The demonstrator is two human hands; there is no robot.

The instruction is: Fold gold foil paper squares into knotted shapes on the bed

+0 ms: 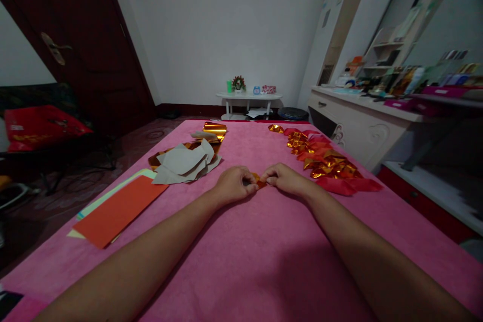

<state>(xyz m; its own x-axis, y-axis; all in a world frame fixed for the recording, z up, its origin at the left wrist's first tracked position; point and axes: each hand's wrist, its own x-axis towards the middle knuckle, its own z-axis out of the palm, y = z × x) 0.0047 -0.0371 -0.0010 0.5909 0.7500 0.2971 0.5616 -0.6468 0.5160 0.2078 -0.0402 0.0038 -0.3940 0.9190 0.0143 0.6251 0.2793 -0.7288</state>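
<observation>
Near the middle of the pink-covered table (241, 241), my left hand (234, 183) and my right hand (284, 178) pinch a small piece of gold foil paper (259, 181) from its two sides. Only a little of the foil shows between the fingertips. Grey-white paper sheets (184, 162) lie in a loose pile beyond my left hand, partly over gold foil. Right of my right hand, folded gold foil pieces (332, 165) and red folded pieces (335, 186) lie in a row.
A gold foil roll (214, 130) sits at the table's far left. Orange paper (123, 209) lies on pale sheets at the left edge. Behind stands a small white table (249, 96). A white dresser (362, 115) with bottles stands at right; a red bag (43, 128) is at left.
</observation>
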